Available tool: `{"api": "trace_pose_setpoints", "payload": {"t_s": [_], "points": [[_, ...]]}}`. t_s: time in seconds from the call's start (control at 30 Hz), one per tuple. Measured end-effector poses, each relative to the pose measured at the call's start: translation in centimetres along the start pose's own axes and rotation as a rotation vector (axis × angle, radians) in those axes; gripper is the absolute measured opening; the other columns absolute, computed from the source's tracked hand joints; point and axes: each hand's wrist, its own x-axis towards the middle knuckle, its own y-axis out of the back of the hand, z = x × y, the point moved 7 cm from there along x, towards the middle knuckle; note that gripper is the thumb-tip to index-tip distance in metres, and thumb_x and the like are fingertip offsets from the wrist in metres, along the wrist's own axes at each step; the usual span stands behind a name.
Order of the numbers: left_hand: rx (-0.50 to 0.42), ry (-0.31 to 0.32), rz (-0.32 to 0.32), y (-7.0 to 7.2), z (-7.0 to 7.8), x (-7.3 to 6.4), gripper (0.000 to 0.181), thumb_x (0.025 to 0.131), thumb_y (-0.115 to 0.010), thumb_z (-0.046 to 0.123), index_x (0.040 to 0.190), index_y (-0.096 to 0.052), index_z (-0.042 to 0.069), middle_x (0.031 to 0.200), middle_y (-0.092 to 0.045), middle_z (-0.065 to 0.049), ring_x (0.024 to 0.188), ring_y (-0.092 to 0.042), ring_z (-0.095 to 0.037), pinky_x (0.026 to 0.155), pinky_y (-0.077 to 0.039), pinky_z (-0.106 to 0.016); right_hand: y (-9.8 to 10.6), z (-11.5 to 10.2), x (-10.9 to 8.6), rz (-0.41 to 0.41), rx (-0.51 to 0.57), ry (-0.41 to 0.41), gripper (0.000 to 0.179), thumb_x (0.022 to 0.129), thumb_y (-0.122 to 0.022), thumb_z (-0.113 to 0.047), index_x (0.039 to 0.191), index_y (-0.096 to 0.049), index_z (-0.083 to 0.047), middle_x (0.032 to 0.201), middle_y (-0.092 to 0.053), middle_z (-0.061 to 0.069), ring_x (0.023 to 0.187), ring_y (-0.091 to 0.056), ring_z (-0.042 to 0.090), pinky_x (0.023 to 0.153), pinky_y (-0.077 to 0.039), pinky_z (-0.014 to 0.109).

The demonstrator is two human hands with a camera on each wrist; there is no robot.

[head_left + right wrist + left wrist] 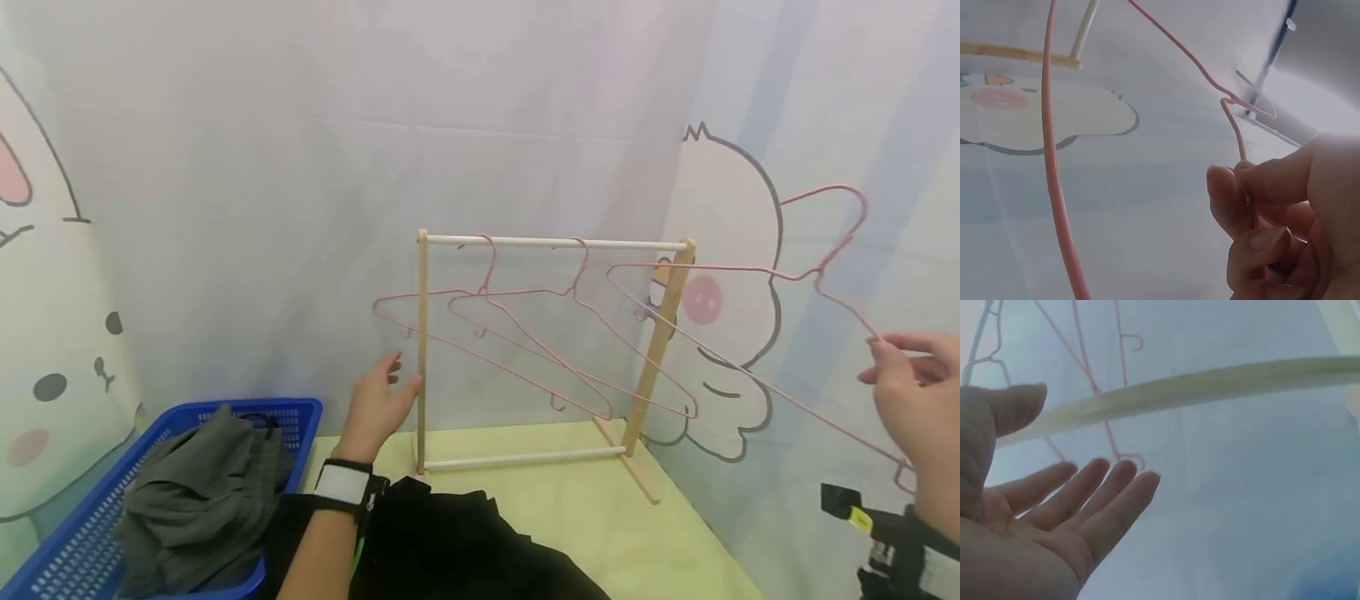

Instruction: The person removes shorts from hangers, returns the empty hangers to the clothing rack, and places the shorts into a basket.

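Between thumb and fingers, my right hand (917,392) pinches the sloping shoulder of a pink wire clothes hanger (780,385), held up right of the rack with its hook at the top. The right wrist view shows the thumb and fingertips curled round the hanger's wire (1239,134). My left hand (378,404) is beside the left wooden post of the small clothes rack (422,333), thumb near the post, fingers spread and relaxed, holding nothing. In the left wrist view the post (1210,390) passes between thumb and fingers. Two more pink hangers (486,287) hang from the white top rail (630,245).
A blue plastic basket (309,417) with dark grey-green clothing (206,492) stands at the left. Black cloth (465,542) lies in front, at the near side of the yellow-green tabletop (675,533). Curtains with cartoon animals (720,217) stand behind and at the sides.
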Motion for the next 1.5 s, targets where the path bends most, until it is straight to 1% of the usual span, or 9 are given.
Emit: {"api": "trace_pose_setpoints", "payload": {"t_s": [0.1,0.17,0.2,0.3,0.5,0.63,0.8,1.13,1.5], "points": [[-0.034,0.001,0.008,-0.8,-0.3,1.1,0.069,0.102,-0.067,0.026,0.159,-0.036,0.002,0.152,-0.051,-0.025,0.135,-0.054,-0.043,0.103,-0.051,-0.056,-1.7,-1.1,0.5,-0.077,-0.105,0.083,0.047,0.110,-0.043,-0.033,0.144,-0.058,-0.004,0.091,-0.074,0.005,0.075,-0.054,0.014,0.061,-0.034,0.030],[-0.066,-0.006,0.002,-1.5,-0.5,1.6,0.067,0.103,-0.066,0.025,0.159,-0.037,0.001,0.150,-0.052,-0.026,0.135,-0.054,-0.044,0.102,-0.053,-0.055,-2.9,-1.9,0.9,-0.097,-0.149,0.168,0.047,0.110,-0.044,-0.032,0.138,-0.061,0.003,0.107,-0.073,0.027,0.080,-0.059,0.033,0.061,-0.033,0.035],[-0.079,-0.012,-0.006,-1.9,-0.7,1.8,0.065,0.104,-0.064,0.025,0.159,-0.037,0.001,0.150,-0.052,-0.026,0.135,-0.054,-0.044,0.100,-0.054,-0.055,-3.5,-2.3,1.1,-0.097,-0.170,0.208,0.047,0.110,-0.046,-0.030,0.134,-0.062,0.006,0.110,-0.072,0.030,0.081,-0.062,0.038,0.060,-0.033,0.035],[-0.109,-0.043,-0.009,-2.9,-1.2,2.1,0.059,0.106,-0.062,0.024,0.156,-0.041,0.000,0.145,-0.055,-0.026,0.132,-0.057,-0.043,0.096,-0.056,-0.054,-5.7,-2.8,2.2,-0.137,-0.176,0.276,0.044,0.109,-0.049,-0.030,0.127,-0.066,0.007,0.104,-0.074,0.029,0.089,-0.064,0.046,0.061,-0.034,0.037],[-0.150,-0.077,0.040,-3.7,-2.0,2.6,0.039,0.108,-0.058,0.017,0.143,-0.056,0.000,0.129,-0.065,-0.024,0.117,-0.065,-0.040,0.089,-0.059,-0.053,-10.4,-4.0,4.0,-0.238,-0.122,0.343,0.038,0.108,-0.052,-0.028,0.119,-0.069,0.004,0.097,-0.076,0.024,0.075,-0.065,0.035,0.051,-0.038,0.036],[-0.159,-0.083,0.050,-3.9,-2.4,2.9,0.031,0.108,-0.058,0.016,0.135,-0.062,0.003,0.124,-0.067,-0.020,0.112,-0.069,-0.037,0.087,-0.060,-0.051,-12.9,-4.7,4.5,-0.288,-0.108,0.362,0.038,0.107,-0.054,-0.027,0.118,-0.069,0.005,0.093,-0.076,0.023,0.073,-0.065,0.032,0.052,-0.040,0.034],[-0.158,-0.083,0.041,-4.2,-2.5,3.0,0.030,0.108,-0.057,0.018,0.134,-0.063,0.004,0.124,-0.068,-0.019,0.109,-0.071,-0.034,0.084,-0.060,-0.049,-15.3,-4.9,4.5,-0.365,-0.090,0.339,0.040,0.107,-0.053,-0.030,0.121,-0.068,0.005,0.094,-0.076,0.023,0.073,-0.062,0.031,0.051,-0.039,0.035],[-0.148,-0.050,0.040,-4.5,-2.5,3.1,0.029,0.108,-0.058,0.020,0.133,-0.063,0.007,0.125,-0.068,-0.018,0.109,-0.072,-0.033,0.083,-0.061,-0.049,-17.5,-3.7,3.8,-0.423,-0.088,0.347,0.035,0.107,-0.054,-0.029,0.116,-0.070,0.001,0.090,-0.078,0.018,0.085,-0.068,0.037,0.059,-0.043,0.035],[-0.151,-0.049,0.034,-4.5,-2.3,3.2,0.029,0.108,-0.057,0.022,0.133,-0.064,0.008,0.125,-0.068,-0.017,0.109,-0.071,-0.033,0.084,-0.060,-0.049,-17.9,-2.8,3.6,-0.442,-0.087,0.328,0.035,0.106,-0.055,-0.029,0.116,-0.069,0.001,0.090,-0.077,0.017,0.084,-0.068,0.035,0.058,-0.042,0.033]]}}
